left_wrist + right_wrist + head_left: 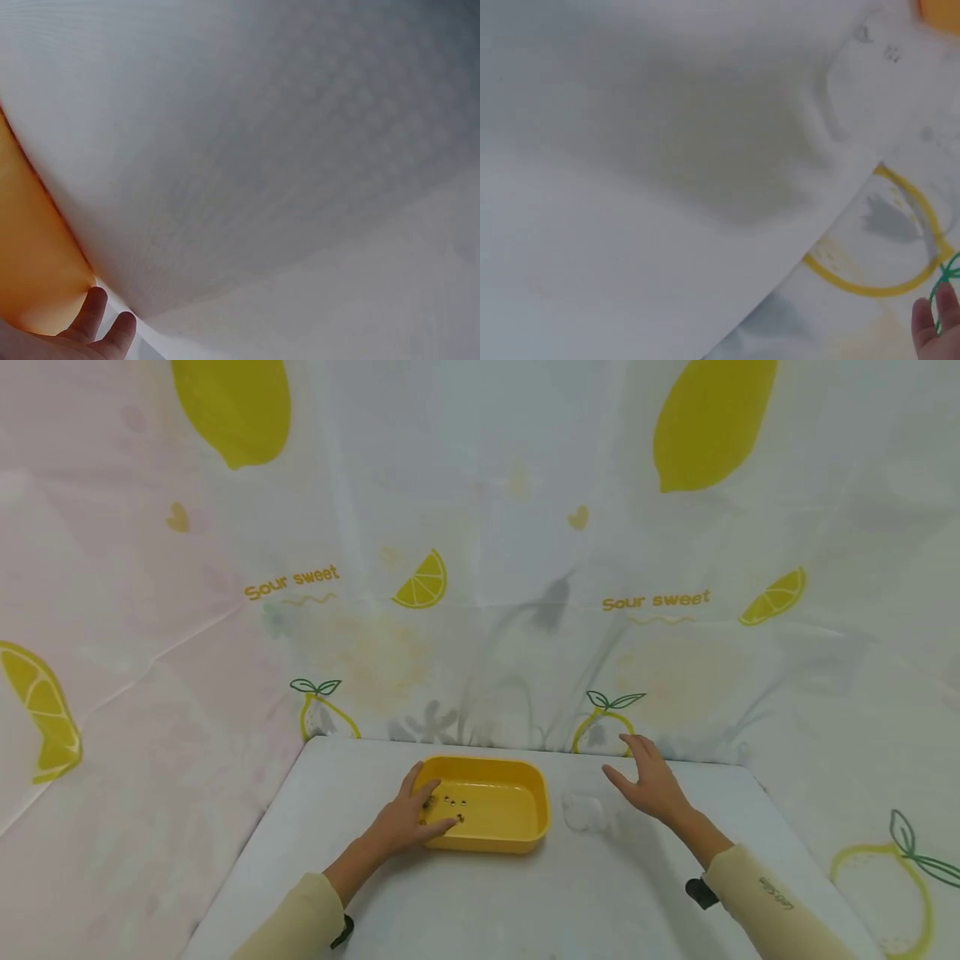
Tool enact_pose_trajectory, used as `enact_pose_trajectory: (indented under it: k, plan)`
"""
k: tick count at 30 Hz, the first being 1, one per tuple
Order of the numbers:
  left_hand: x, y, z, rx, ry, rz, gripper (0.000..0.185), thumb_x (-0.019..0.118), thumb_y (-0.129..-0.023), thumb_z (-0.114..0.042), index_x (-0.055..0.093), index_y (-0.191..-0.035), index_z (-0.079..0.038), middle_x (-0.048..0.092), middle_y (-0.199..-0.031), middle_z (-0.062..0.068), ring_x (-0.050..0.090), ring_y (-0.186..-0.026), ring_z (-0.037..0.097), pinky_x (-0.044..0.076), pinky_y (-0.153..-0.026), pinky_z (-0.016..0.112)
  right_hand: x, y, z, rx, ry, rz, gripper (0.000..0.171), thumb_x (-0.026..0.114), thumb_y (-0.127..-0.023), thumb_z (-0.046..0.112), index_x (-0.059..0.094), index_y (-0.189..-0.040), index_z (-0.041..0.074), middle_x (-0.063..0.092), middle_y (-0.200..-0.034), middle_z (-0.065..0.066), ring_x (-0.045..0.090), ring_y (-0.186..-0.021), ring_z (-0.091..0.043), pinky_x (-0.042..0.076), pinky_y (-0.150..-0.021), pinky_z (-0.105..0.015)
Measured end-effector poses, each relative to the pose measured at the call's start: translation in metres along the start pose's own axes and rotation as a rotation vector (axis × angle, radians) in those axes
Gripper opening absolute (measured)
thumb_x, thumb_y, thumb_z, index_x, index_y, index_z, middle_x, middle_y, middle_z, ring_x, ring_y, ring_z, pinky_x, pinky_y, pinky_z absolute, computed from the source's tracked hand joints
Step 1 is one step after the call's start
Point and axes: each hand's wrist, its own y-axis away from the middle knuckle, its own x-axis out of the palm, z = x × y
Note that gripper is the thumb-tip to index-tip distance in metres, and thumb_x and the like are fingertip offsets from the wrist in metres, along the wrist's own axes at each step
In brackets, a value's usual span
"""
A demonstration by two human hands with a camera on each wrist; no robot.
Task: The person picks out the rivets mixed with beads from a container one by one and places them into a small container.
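Note:
A yellow plastic tray point(517, 827) sits mid-table with several small dark bits point(453, 800) on its floor. My left hand point(438, 808) lies over the tray's left rim, its fingers stretched loosely into the tray beside those bits; I cannot see anything held. In the left wrist view only the tray's orange wall point(30, 247) and two fingertips point(97, 315) show. A clear, almost invisible container point(588, 812) stands just right of the tray. My right hand point(648, 781) hovers beside it with spread fingers, holding nothing. The right wrist view shows the container's faint outline point(840, 97).
The white table point(525, 902) ends at a lemon-printed backdrop point(480, 610) that wraps the back and both sides. The table's far edge point(810, 255) runs close behind my right hand. Bare tabletop lies in front of the tray.

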Motion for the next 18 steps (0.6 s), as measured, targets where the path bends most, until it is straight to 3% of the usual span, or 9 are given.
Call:
enact_pose_trajectory:
  k: [3,7,12,18]
  plan:
    - [0.000,0.000,0.001,-0.003,0.000,0.008,0.085,0.065,-0.082,-0.066,0.046,-0.148,-0.017,0.009,-0.166,0.012,0.064,-0.104,0.035,0.053,-0.088,0.052,-0.003,0.004,-0.010,-0.099,0.193,-0.018,0.074,0.065,-0.092,0.044,0.038,-0.149,0.006,0.030,-0.155,-0.028,0.044,-0.129,-0.051,0.039,-0.097,-0.070]
    - [-0.001,0.000,0.001,-0.002,-0.001,0.010,0.086,0.065,-0.082,-0.067,0.045,-0.149,-0.016,0.009,-0.166,0.012,0.064,-0.103,0.034,0.053,-0.087,0.051,-0.006,0.013,-0.026,-0.220,0.373,-0.050,0.076,0.066,-0.088,0.047,0.036,-0.151,0.014,0.024,-0.159,-0.025,0.043,-0.130,-0.047,0.038,-0.097,-0.067]
    - [0.000,0.000,0.000,-0.007,0.002,0.009,0.087,0.066,-0.081,-0.067,0.046,-0.148,-0.015,0.009,-0.166,0.012,0.063,-0.106,0.035,0.053,-0.089,0.053,-0.008,0.023,-0.040,-0.278,0.398,-0.128,0.072,0.058,-0.092,0.052,0.037,-0.150,0.014,0.022,-0.158,-0.028,0.041,-0.129,-0.044,0.038,-0.096,-0.064]
    - [-0.001,-0.001,-0.001,-0.027,0.013,0.023,0.088,0.067,-0.081,-0.067,0.044,-0.149,-0.016,0.009,-0.166,0.011,0.061,-0.110,0.037,0.051,-0.091,0.055,-0.011,0.030,-0.053,-0.314,0.427,-0.201,0.077,0.030,-0.097,0.069,0.033,-0.154,0.018,0.019,-0.159,-0.029,0.034,-0.132,-0.044,0.035,-0.097,-0.065]
